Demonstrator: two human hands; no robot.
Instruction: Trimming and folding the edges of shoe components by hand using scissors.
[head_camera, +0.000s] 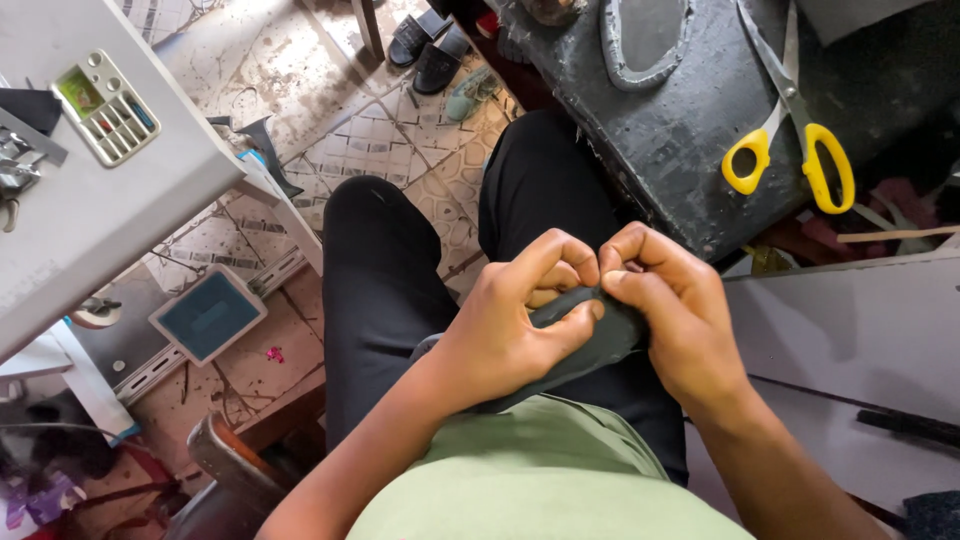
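A dark grey piece of fabric (590, 345) sits bunched over the person's lap, pinched at its top edge between both hands. The left hand (510, 320) curls its fingers and thumb tight onto the cloth; the right hand (675, 320) pinches the same edge just beside it, knuckles touching. Black trousers (385, 280) lie beneath. Yellow-handled scissors (795, 130) rest on a dark padded worktop (680, 130), well apart.

Both hands, L (510, 325) + R (670, 310), pinch dark fabric strip (590, 345) over lap; scissors (790, 130) nearby.
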